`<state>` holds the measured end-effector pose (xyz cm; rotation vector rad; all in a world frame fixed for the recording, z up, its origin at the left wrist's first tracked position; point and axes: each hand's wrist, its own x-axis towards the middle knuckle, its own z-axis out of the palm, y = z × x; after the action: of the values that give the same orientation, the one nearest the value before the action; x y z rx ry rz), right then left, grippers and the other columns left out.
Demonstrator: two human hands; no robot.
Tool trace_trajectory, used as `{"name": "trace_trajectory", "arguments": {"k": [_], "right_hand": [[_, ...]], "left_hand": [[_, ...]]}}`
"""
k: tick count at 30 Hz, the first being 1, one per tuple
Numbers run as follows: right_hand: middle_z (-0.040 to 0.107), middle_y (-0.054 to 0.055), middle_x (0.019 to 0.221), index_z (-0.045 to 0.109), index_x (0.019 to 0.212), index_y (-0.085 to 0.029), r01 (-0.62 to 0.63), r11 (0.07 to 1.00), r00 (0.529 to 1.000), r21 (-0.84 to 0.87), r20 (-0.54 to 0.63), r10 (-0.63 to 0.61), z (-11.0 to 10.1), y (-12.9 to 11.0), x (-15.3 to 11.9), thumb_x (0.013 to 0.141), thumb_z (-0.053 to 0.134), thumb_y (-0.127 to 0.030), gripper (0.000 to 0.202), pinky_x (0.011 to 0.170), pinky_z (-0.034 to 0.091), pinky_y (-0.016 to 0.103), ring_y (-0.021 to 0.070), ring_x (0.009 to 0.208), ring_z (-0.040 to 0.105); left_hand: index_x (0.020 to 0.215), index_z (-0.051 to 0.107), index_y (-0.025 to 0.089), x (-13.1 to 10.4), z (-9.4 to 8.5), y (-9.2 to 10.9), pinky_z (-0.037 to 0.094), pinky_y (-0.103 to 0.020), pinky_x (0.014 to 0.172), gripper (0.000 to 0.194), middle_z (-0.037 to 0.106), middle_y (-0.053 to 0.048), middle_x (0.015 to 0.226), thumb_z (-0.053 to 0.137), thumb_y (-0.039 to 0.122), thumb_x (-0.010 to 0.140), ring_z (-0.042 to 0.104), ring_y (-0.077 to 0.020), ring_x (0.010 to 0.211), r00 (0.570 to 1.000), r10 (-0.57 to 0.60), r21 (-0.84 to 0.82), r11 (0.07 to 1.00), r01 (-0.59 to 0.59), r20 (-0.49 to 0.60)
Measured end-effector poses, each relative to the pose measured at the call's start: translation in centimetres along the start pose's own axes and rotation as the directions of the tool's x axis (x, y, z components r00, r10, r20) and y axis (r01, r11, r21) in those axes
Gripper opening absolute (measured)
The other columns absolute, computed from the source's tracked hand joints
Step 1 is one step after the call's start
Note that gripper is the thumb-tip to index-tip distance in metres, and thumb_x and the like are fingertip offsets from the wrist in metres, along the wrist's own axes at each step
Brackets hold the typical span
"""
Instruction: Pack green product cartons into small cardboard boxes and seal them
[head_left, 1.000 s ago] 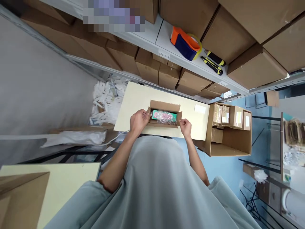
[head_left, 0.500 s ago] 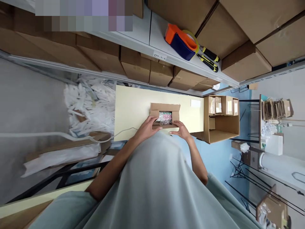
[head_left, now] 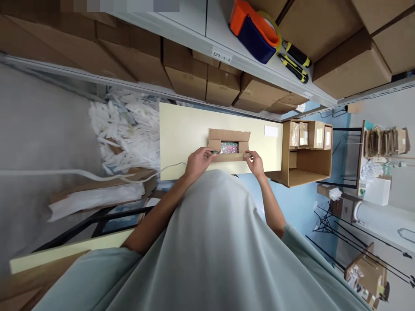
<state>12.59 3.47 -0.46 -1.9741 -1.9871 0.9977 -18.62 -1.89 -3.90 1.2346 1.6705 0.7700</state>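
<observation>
A small brown cardboard box [head_left: 229, 134] lies on a pale yellow table [head_left: 184, 129], its flaps spread around a rectangular opening. Through the opening shows a clear-wrapped item [head_left: 229, 148] with pink and green on it. My left hand [head_left: 198, 162] grips the near flap's left corner between thumb and fingers; something small and greenish by the fingertips is too small to name. At the same flap's right end, my right hand [head_left: 255, 164] pinches the corner. The near flap [head_left: 231, 158] stretches between both hands.
An open carton [head_left: 307, 175] holding several small boxes stands at the table's right end. Above, a shelf [head_left: 188, 43] carries cartons, an orange and blue tape dispenser [head_left: 256, 34] and cutters [head_left: 294, 67]. White scrap [head_left: 125, 129] is heaped on the left; a white label [head_left: 271, 131] lies on the table.
My fingers have shifted from the box's sides to a pinch on the near flap's two corners. That flap now lies folded outward, toward me. The camera view has tilted slightly.
</observation>
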Motion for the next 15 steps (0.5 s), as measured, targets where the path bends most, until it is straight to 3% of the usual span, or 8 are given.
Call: {"name": "trace_trajectory", "arguments": {"k": [5, 8, 11, 13, 15], "right_hand": [[0.071, 0.021, 0.145, 0.063, 0.161, -0.014, -0.123, 0.992, 0.992, 0.031, 0.023, 0.122, 0.6, 1.2, 2.8, 0.101, 0.076, -0.041, 0.067, 0.099, 0.067, 0.046, 0.0272, 0.103, 0.079], [0.060, 0.027, 0.167, 0.034, 0.183, -0.016, -0.089, 0.989, 0.994, 0.117, 0.079, 0.080, 0.7, 2.0, 4.6, 0.095, 0.082, -0.041, 0.103, 0.108, 0.066, 0.052, 0.0349, 0.127, 0.076], [0.039, 0.026, 0.188, 0.007, 0.191, -0.023, 0.092, 0.973, 0.989, 0.211, 0.098, -0.115, 0.6, 2.8, 6.1, 0.093, 0.085, -0.041, 0.127, 0.130, 0.054, 0.060, 0.0403, 0.162, 0.056], [0.043, 0.024, 0.187, 0.006, 0.191, -0.023, 0.192, 0.950, 0.970, 0.248, 0.100, -0.222, 0.5, 3.1, 6.8, 0.095, 0.083, -0.041, 0.124, 0.138, 0.044, 0.062, 0.0395, 0.170, 0.048], [0.056, 0.022, 0.177, 0.024, 0.188, -0.023, 0.249, 0.935, 0.957, 0.252, 0.084, -0.277, 0.4, 3.3, 7.0, 0.100, 0.080, -0.042, 0.106, 0.138, 0.044, 0.061, 0.0373, 0.166, 0.052]], "left_hand": [[0.133, 0.072, 0.020, 0.8, 1.8, -0.8, 0.066, -0.045, 0.105, 0.036, 0.075, -0.016, 0.136, 0.077, 0.031, 0.099, 0.079, -0.0287, 0.108, 0.983, -0.111, 0.100, 0.987, 0.127, -0.148], [0.162, 0.058, 0.022, 1.3, 2.7, -2.2, 0.067, -0.048, 0.105, 0.066, 0.063, -0.020, 0.160, 0.077, 0.032, 0.099, 0.078, -0.0298, 0.117, 0.982, -0.073, 0.069, 0.994, 0.086, -0.172], [0.185, 0.027, 0.028, 2.3, 2.7, -3.4, 0.061, -0.055, 0.122, 0.108, 0.042, -0.022, 0.184, 0.084, 0.036, 0.095, 0.066, -0.0370, 0.149, 0.984, 0.063, 0.038, 0.998, -0.057, -0.168], [0.189, 0.012, 0.026, 2.9, 2.3, -3.5, 0.052, -0.060, 0.131, 0.125, 0.038, -0.023, 0.187, 0.088, 0.035, 0.090, 0.055, -0.0410, 0.161, 0.980, 0.120, 0.059, 0.992, -0.112, -0.157], [0.189, 0.013, 0.021, 3.2, 2.0, -3.0, 0.049, -0.060, 0.134, 0.124, 0.050, -0.024, 0.179, 0.085, 0.029, 0.088, 0.055, -0.0414, 0.160, 0.978, 0.144, 0.112, 0.986, -0.128, -0.150]]}}
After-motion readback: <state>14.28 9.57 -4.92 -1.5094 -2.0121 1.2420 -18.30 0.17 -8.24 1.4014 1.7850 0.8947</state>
